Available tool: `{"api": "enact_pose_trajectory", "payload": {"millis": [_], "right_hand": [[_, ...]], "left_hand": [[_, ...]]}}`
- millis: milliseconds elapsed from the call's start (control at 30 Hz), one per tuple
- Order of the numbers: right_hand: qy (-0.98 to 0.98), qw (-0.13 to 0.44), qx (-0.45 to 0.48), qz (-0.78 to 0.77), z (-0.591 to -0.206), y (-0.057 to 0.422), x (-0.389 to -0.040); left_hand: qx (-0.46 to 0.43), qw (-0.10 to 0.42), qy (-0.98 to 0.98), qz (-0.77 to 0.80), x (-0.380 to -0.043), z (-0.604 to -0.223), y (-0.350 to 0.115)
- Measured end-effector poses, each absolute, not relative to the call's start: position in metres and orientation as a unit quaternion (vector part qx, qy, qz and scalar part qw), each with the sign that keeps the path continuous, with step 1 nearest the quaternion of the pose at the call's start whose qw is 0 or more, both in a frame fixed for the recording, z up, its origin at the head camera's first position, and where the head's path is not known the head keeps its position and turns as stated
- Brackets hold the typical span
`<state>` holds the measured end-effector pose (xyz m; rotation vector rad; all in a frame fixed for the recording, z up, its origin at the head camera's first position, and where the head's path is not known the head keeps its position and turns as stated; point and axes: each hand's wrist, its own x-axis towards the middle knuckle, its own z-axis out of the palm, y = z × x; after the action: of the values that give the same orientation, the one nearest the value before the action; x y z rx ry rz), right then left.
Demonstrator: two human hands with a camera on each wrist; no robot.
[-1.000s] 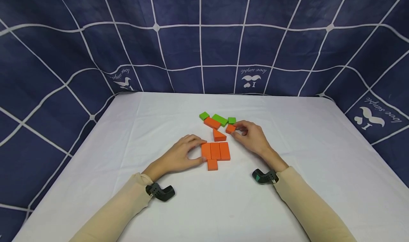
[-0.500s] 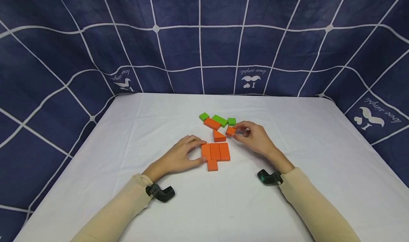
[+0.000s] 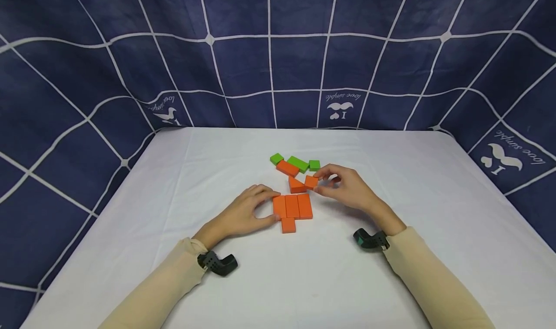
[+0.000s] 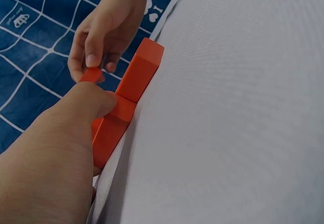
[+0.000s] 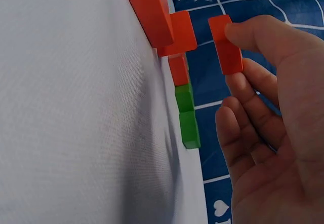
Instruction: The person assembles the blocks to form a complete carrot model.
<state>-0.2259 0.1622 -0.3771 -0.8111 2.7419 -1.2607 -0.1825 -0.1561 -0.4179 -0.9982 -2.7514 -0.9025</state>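
Note:
My right hand [image 3: 349,190] pinches a small square orange block [image 3: 311,182] between thumb and fingers. In the right wrist view that block [image 5: 226,45] hangs clear above the table. It overlaps an orange triangular block [image 3: 295,186] in the head view. My left hand [image 3: 244,213] holds the leftmost block [image 3: 279,206] of three orange rectangular blocks set side by side, thumb at its near end and a fingertip at its far end. Against the near side of this row lies another small orange block [image 3: 288,225].
Beyond the triangle lie an orange rectangular block [image 3: 287,168], a green rectangular block [image 3: 298,164] and two small green blocks, one left [image 3: 276,158] and one right [image 3: 314,165]. A white cloth [image 3: 208,165] covers the table; a dark blue gridded curtain [image 3: 299,63] stands behind.
My right hand has lifted the small orange block off the table and brought it slightly nearer and left, toward the triangle. The left hand stays where it was.

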Motion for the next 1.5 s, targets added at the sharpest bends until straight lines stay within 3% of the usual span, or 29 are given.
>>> {"api": "enact_pose_trajectory", "payload": {"millis": [400, 1100, 1500], "right_hand": [[0.862, 0.053, -0.305, -0.402, -0.379, 0.157, -0.223], [0.827, 0.183, -0.370, -0.381, -0.380, 0.151, -0.212], [0.805, 0.216, -0.400, -0.382, -0.379, 0.148, -0.207]], "left_hand": [[-0.327, 0.043, -0.898, -0.291, -0.183, -0.415, -0.156], [-0.324, 0.038, -0.898, -0.294, -0.183, -0.415, -0.155], [-0.325, 0.039, -0.897, -0.296, -0.183, -0.416, -0.155]]}}
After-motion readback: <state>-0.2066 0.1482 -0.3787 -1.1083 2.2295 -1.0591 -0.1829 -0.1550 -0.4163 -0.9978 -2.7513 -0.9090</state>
